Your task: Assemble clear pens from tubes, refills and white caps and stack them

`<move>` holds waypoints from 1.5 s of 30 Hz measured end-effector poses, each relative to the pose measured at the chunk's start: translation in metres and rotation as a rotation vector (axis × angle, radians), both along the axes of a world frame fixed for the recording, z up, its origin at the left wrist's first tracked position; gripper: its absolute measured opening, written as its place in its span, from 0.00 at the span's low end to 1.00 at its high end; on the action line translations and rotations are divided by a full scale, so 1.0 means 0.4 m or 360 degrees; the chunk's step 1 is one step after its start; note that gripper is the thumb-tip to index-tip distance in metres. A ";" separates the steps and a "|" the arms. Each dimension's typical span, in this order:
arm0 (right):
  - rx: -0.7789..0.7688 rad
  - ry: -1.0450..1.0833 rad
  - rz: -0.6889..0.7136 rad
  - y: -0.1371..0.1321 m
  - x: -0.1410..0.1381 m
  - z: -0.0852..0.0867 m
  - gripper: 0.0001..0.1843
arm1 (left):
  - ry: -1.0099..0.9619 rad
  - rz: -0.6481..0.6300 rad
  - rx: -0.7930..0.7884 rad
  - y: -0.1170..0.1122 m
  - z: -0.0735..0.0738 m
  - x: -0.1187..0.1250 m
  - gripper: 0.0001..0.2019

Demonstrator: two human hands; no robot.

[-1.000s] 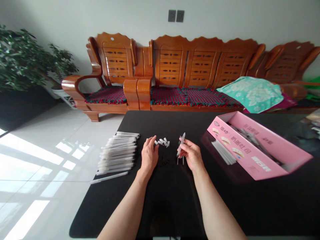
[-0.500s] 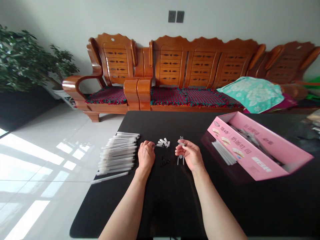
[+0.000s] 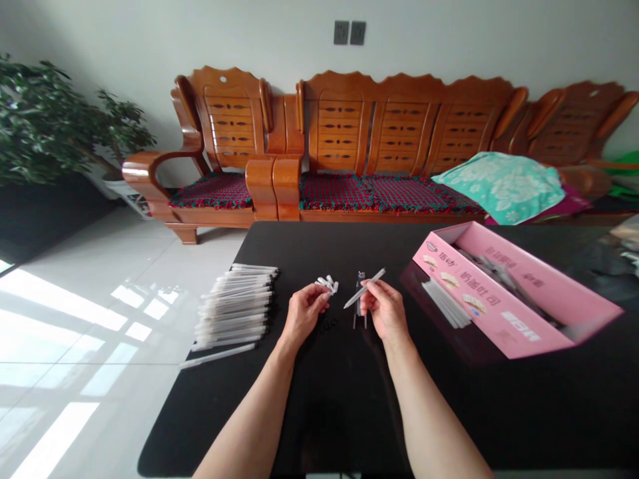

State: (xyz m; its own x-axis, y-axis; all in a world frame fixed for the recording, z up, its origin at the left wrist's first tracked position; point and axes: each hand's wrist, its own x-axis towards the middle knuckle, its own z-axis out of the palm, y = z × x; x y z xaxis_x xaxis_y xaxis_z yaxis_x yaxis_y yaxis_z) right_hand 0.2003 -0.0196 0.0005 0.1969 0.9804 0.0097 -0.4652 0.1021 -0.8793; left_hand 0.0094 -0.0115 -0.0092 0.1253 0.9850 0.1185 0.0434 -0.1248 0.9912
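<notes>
In my right hand (image 3: 385, 309) a slim whitish pen (image 3: 364, 289) is pinched between thumb and fingers, slanting with its pointed tip down to the left. My left hand (image 3: 305, 311) has its fingertips pressed together beside a small pile of white pen caps (image 3: 328, 282); what they hold, if anything, is hidden. Small black pieces (image 3: 328, 324) lie just below the left fingertips. Partly behind my right hand are thin grey sticks (image 3: 355, 318), perhaps refills. A long stack of whitish pens with black ends (image 3: 232, 309) lies left of my left hand.
On the right of the black table (image 3: 319, 399) stands an open pink box (image 3: 504, 299) with pieces inside. White tubes (image 3: 446, 305) lie against its near side. Behind the table is a wooden bench (image 3: 339, 126) with a turquoise cloth (image 3: 504, 186). Potted plants (image 3: 54, 126) stand at left.
My left hand has moved right from near the pen stack to the white caps. My right hand has turned the pen, which now shows lengthwise with its tip toward the left hand.
</notes>
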 end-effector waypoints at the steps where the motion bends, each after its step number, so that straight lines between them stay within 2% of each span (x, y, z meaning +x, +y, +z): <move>1: -0.0008 0.0013 -0.0003 0.000 -0.001 0.001 0.12 | -0.0021 -0.0036 -0.0011 -0.001 -0.004 0.007 0.14; 5: -0.0018 0.0035 -0.0049 -0.001 -0.002 0.004 0.12 | -0.0002 -0.0077 -0.0017 -0.004 -0.012 0.020 0.16; 12: -0.0032 -0.0019 -0.0062 0.002 -0.007 0.004 0.15 | 0.0106 -0.0058 0.0028 -0.007 0.002 0.015 0.16; 17: -0.0049 -0.0068 -0.0061 0.001 -0.013 0.005 0.15 | 0.0201 -0.0054 0.0095 -0.010 -0.008 0.015 0.15; 29: -0.0066 -0.0091 -0.0068 0.004 -0.010 0.002 0.15 | 0.0073 -0.0052 0.0037 -0.011 -0.003 0.020 0.16; 39: -0.0075 -0.0143 -0.0014 0.000 -0.014 -0.002 0.15 | 0.0256 0.0003 0.0101 -0.017 0.002 0.021 0.13; 45: -0.0146 -0.0068 0.0049 0.001 -0.012 0.000 0.16 | 0.0177 -0.0015 0.0074 -0.013 -0.004 0.020 0.13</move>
